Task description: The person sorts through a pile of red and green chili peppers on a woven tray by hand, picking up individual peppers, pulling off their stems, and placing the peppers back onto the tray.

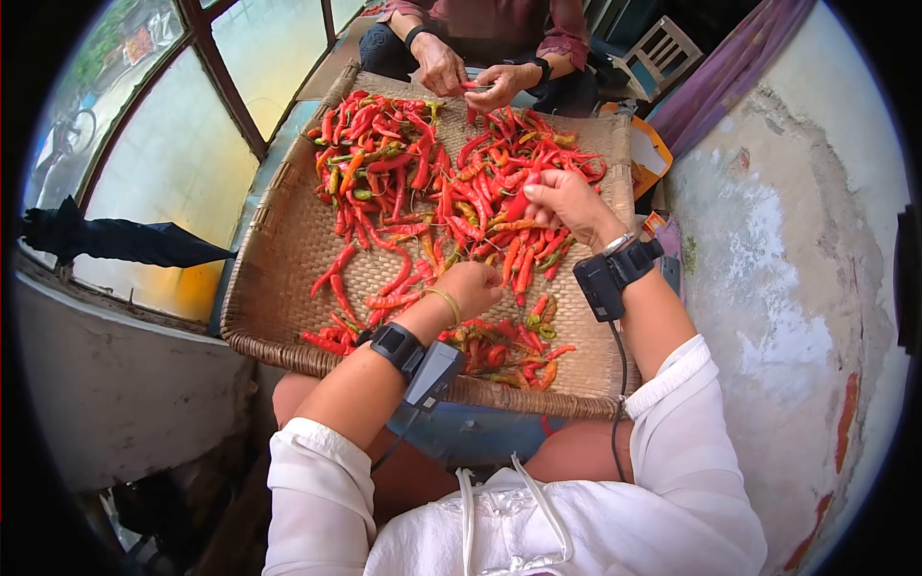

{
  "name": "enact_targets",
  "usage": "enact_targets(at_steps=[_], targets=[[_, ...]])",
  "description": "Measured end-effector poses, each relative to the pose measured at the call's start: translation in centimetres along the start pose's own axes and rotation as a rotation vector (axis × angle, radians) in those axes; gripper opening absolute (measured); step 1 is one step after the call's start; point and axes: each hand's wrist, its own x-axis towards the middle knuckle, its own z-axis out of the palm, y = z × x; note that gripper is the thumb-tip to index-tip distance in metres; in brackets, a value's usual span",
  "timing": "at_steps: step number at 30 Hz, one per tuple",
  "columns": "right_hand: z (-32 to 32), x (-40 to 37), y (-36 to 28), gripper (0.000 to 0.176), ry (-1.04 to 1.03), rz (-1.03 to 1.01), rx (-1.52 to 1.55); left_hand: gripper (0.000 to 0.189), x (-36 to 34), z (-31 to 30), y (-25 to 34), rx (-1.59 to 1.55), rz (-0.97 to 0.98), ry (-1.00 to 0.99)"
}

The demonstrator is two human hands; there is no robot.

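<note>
Red chili peppers (389,187), a few of them orange or green, lie heaped in a wide woven tray (279,259). Between the thumb and fingers of my right hand (573,206), above the right side of the heap, is a red chili pepper (517,204). My left hand (467,291) is lower, over the middle of the tray, with its fingers curled together. Whatever those fingers may hold is hidden from me. A smaller pile of peppers (495,353) lies near the tray's front edge, just below my left hand.
Across the tray sits another person, whose hands (463,75) hold a red pepper over the far edge. Framed windows (163,163) and a dark folded umbrella (134,240) are on the left. A worn plaster wall (768,269) rises on the right, near a wooden chair (663,58).
</note>
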Motion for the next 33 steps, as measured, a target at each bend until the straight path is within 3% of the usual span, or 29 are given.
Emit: enact_targets(at_steps=[2,3,4,6,8,12,15,18,20,22,25,29,31,33], targets=[[0.7,1.2,-1.0,0.026,0.131,-0.197,0.34,0.033,-0.1,-0.2,0.2,0.025,0.011,0.022],[0.3,2.1,-0.5,0.035,0.123,-0.201,0.299,0.032,-0.2,-0.5,0.5,0.001,0.007,0.03],[0.5,2.9,0.5,0.031,0.24,-0.17,0.132,0.032,-0.3,-0.8,0.6,-0.022,0.003,0.036],[0.0,5.4,5.3,0.023,0.211,-0.184,-0.402,0.032,-0.3,-0.7,0.2,-0.054,0.01,0.056],[1.5,3.5,5.9,0.017,0.229,-0.245,-0.877,0.032,-0.1,-0.6,-0.1,-0.089,0.018,0.08],[2.2,1.9,8.3,0.035,0.314,-0.506,-1.175,0.031,0.2,-0.7,-0.2,-0.093,-0.004,0.069],[2.3,1.4,8.7,0.031,0.287,-0.458,-1.251,0.031,0.2,-1.0,-0.1,-0.187,-0.057,0.024],[2.2,1.3,8.3,0.018,0.259,-0.362,-1.229,0.034,0.3,-0.5,-0.5,-0.237,-0.067,0.137],[2.1,0.3,7.4,0.013,0.214,-0.397,-1.192,0.037,0.3,-0.7,-0.3,-0.069,0.007,0.323],[2.1,-0.8,6.3,0.008,0.168,-0.434,-1.156,0.042,0.1,-1.1,0.2,-0.04,-0.003,0.368],[2.4,-2.4,4.5,0.01,0.069,-0.327,-1.046,0.046,0.4,-0.6,-0.4,0.02,0.193,0.55],[2.9,-2.8,5.5,0.016,-0.057,-0.237,-0.662,0.042,0.3,-0.2,-0.6,-0.204,0.112,0.348],[2.6,-2.7,6.0,0.017,-0.106,-0.215,-0.664,0.028,0.2,-0.3,-0.4,-0.31,0.023,0.134],[2.2,-2.9,5.7,0.017,-0.159,-0.194,-0.669,0.022,-0.2,-1.4,0.6,-0.282,-0.069,0.079]])
